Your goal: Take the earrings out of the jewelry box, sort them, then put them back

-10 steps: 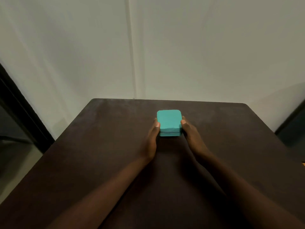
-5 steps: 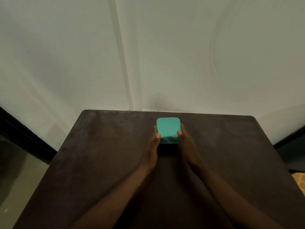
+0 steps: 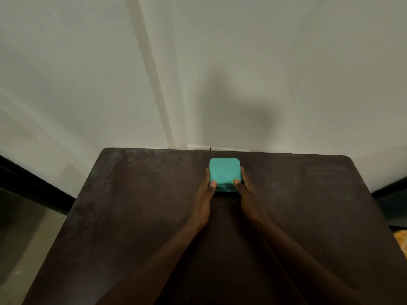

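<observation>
My fingers on the far side of each hand are hidden behind the jewelry box (image 3: 224, 172), so I cannot tell how they lie along its walls. The box is closed, lid down, and nothing of what it holds can be seen; whether earrings are inside I cannot tell. The seam between lid and base shows only faintly on the near wall, in shadow. My forearms run off the bottom edge of the view.

The teal box, square with rounded corners, sits flat on the dark table (image 3: 132, 216), close to the table's far edge and a little right of its middle. My left hand (image 3: 203, 201) lies against the box's left side, thumb tip resting on the near left corner of the lid. My right hand (image 3: 246, 194) lies against the right side, thumb tip on the near right corner of the lid. Both hands clasp the box between them, thumbs on top, fingers stretched along the sides.

Beyond the box a pale wall (image 3: 286, 62) rises, with a soft shadow on it above the box. A white strip (image 3: 218, 148) peeks out just behind the table edge, mostly hidden. Far right of the box, at the frame edge, a scrap of something orange (image 3: 402, 241) is cut off.
</observation>
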